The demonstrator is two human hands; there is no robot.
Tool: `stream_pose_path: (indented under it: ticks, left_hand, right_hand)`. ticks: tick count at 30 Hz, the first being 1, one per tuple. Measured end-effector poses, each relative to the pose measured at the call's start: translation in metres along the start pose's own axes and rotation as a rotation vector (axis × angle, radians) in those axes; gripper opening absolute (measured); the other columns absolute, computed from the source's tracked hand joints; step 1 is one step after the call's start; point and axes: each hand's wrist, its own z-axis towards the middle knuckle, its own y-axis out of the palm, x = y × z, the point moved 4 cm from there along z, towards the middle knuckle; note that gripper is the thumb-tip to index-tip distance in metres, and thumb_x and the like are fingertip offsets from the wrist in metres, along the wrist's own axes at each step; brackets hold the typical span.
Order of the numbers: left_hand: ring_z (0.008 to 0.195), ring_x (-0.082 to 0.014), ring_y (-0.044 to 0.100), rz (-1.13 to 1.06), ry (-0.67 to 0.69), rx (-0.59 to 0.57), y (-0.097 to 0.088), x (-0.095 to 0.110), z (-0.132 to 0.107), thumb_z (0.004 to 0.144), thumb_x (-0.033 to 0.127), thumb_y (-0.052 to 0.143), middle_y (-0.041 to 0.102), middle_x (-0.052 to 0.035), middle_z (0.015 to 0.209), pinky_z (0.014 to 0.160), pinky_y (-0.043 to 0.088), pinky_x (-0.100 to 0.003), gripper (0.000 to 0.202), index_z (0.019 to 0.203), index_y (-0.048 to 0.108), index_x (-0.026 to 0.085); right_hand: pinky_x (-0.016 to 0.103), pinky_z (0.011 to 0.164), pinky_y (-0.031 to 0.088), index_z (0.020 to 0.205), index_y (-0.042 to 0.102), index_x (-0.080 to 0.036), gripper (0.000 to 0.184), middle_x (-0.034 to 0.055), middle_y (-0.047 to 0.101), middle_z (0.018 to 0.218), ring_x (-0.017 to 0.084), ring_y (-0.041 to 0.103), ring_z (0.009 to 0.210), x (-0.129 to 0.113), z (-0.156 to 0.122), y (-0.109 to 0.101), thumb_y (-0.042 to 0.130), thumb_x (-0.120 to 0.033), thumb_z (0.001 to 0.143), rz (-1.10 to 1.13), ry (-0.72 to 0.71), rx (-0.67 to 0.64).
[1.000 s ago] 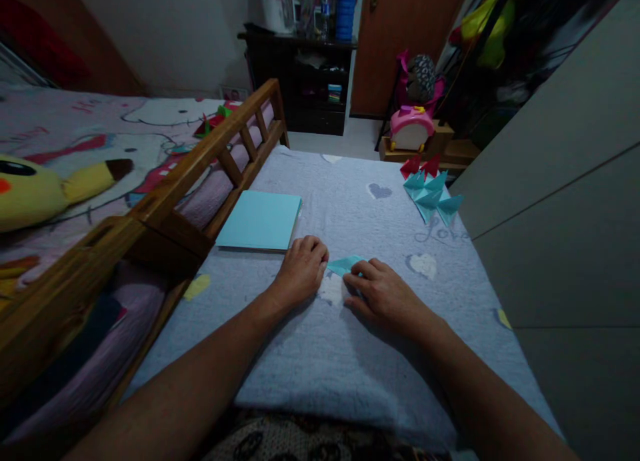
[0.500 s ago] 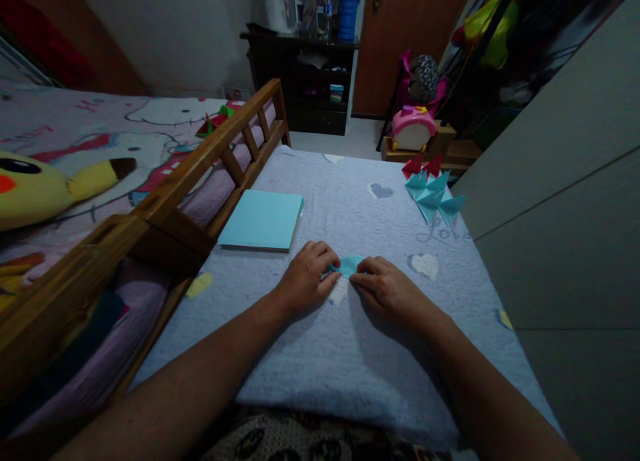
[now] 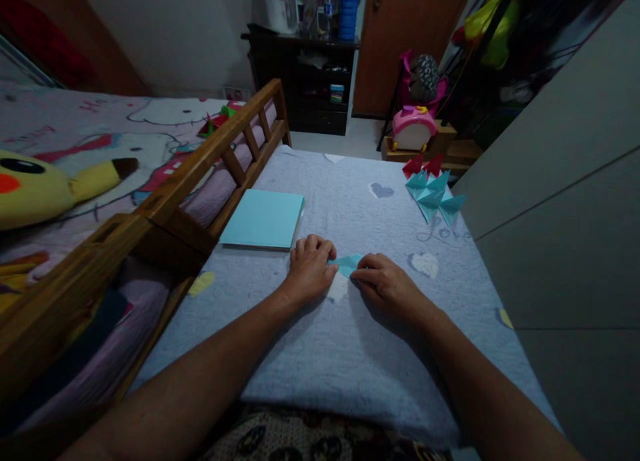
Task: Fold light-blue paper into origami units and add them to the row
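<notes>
A small folded piece of light-blue origami paper [image 3: 349, 265] lies low over the bed sheet between my two hands. My left hand [image 3: 311, 269] has its curled fingers closed on the paper's left end. On the other side, my right hand [image 3: 384, 281] pinches the right end between thumb and fingers. Both ends are partly covered by my fingertips. Beyond my left hand rests a square stack of light-blue paper [image 3: 263, 219]. Several folded light-blue paper pieces [image 3: 434, 196] stand at the far right, with red folded paper [image 3: 423, 166] just behind them.
A wooden bed rail [image 3: 215, 158] runs along the left, with a yellow plush toy [image 3: 45, 188] on the bed past it. At the right rises a pale cabinet side [image 3: 565, 201]. A pink toy case [image 3: 414, 128] and a dark shelf unit [image 3: 300, 81] stand beyond the sheet.
My left hand has shifted slightly left and away from me, baring a little more of the folded paper. The right hand keeps its pinch with hardly any movement.
</notes>
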Motion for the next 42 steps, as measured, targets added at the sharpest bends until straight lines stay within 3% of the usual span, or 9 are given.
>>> stream_pose_path:
  ticks: [10, 22, 25, 33, 42]
  left_hand:
    - [0.113, -0.0268, 0.044, 0.007, -0.004, -0.012, 0.001, -0.001, -0.001, 0.089, 0.017, 0.055, 0.053, -0.0062, 0.116, 0.102, 0.036, -0.042, 0.019, 0.107, 0.059, 0.023]
    - [0.107, -0.0279, 0.045, 0.003, 0.072, 0.069, 0.004, -0.006, -0.002, 0.086, 0.011, 0.052, 0.054, -0.0066, 0.109, 0.093, 0.039, -0.043, 0.02, 0.101, 0.058, 0.023]
    - [0.108, -0.0278, 0.045, -0.001, 0.066, 0.065, 0.004, -0.006, -0.002, 0.086, 0.011, 0.052, 0.054, -0.0069, 0.11, 0.094, 0.038, -0.042, 0.02, 0.102, 0.058, 0.023]
    - [0.109, -0.0274, 0.045, 0.004, 0.034, 0.028, 0.002, -0.005, -0.001, 0.088, 0.011, 0.051, 0.054, -0.0068, 0.113, 0.097, 0.037, -0.042, 0.025, 0.109, 0.058, 0.022]
    - [0.11, -0.0282, 0.045, -0.005, 0.072, 0.055, 0.003, -0.007, -0.002, 0.087, 0.011, 0.051, 0.054, -0.0078, 0.112, 0.098, 0.038, -0.043, 0.026, 0.109, 0.057, 0.022]
  right_hand:
    - [0.035, 0.082, 0.04, 0.112, 0.07, -0.026, 0.02, 0.0085, 0.06, 0.101, 0.022, 0.051, 0.088, -0.012, -0.001, -0.002, 0.058, -0.03, 0.096, -0.131, -0.019, -0.068]
    - [0.037, 0.074, 0.041, 0.135, 0.057, -0.033, 0.05, 0.0125, 0.06, 0.101, 0.027, 0.049, 0.086, -0.017, 0.011, 0.009, 0.058, -0.058, 0.092, -0.313, -0.007, -0.07]
    - [0.037, 0.076, 0.041, 0.131, 0.06, -0.031, 0.047, 0.0121, 0.06, 0.101, 0.027, 0.05, 0.087, -0.017, 0.009, 0.007, 0.062, -0.055, 0.091, -0.288, -0.014, -0.068]
    - [0.037, 0.082, 0.045, 0.101, 0.071, -0.022, 0.018, 0.0103, 0.062, 0.103, 0.023, 0.055, 0.09, -0.014, -0.005, -0.012, 0.062, -0.036, 0.094, -0.107, -0.082, -0.151]
    - [0.041, 0.093, 0.05, 0.09, 0.074, -0.018, 0.019, 0.0126, 0.066, 0.112, 0.023, 0.062, 0.102, -0.011, -0.011, -0.021, 0.059, -0.028, 0.095, 0.072, -0.094, -0.166]
